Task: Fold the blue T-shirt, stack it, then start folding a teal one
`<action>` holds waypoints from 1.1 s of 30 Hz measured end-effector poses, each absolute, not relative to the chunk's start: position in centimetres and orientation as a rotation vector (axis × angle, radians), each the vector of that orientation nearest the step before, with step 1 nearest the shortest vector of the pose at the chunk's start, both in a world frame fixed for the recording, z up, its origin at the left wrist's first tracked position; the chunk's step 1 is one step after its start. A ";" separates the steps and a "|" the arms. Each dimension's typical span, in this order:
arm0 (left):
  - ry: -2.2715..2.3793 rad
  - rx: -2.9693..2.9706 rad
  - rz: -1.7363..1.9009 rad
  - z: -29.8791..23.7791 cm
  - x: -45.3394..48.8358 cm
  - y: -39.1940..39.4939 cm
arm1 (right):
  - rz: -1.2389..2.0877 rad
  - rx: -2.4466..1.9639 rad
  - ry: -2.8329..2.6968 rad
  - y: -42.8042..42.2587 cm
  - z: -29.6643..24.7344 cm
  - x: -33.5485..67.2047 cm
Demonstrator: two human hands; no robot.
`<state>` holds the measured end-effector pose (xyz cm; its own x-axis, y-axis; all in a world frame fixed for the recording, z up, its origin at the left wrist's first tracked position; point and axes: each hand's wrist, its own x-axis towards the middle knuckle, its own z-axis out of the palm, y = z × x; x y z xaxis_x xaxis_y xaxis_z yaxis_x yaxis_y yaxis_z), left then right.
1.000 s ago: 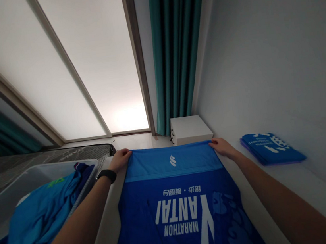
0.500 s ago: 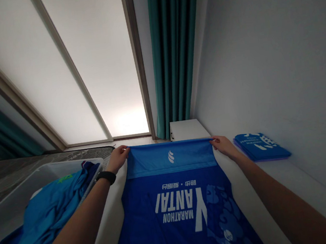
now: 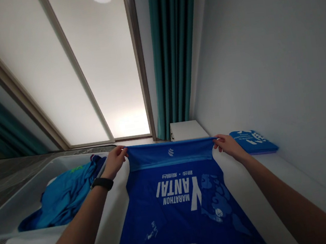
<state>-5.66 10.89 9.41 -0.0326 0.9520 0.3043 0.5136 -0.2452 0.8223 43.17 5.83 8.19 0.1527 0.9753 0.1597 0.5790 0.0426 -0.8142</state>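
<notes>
A blue sleeveless running shirt [image 3: 182,223] with white "YANTAI MARATHON" lettering is spread out before me, its print upside down and its neck opening toward me. My left hand [image 3: 115,160] pinches the far left corner of the hem, and my right hand [image 3: 227,145] pinches the far right corner. Between them the hem is stretched straight, with a lighter blue band along it. A black wristband [image 3: 102,183] is on my left wrist.
At the left stands a translucent plastic bin [image 3: 66,160] with crumpled blue clothes [image 3: 67,194] in it. Folded blue shirts [image 3: 254,142] are stacked by the wall at right. Beyond are a white cabinet [image 3: 188,130], a teal curtain [image 3: 175,56] and frosted sliding doors [image 3: 107,65].
More of the shirt shows at the bottom, including the neck opening. The bin and folded stack sit slightly differently in view as the camera shifted. Both hands keep hold of the hem corners.
</notes>
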 end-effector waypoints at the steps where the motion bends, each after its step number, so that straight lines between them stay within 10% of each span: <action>1: 1.540 1.775 1.221 9.4 -5.7 10.0 | 0.643 -1.622 -1.522 5.2 8.2 43.2; 15: 1.421 2.017 0.759 5.8 -9.2 0.0 | 0.882 -1.585 -1.583 -5.3 3.0 42.0; 33: 1.588 1.951 0.809 2.0 -8.5 -1.4 | 0.309 -1.811 -1.705 -6.3 -0.2 40.5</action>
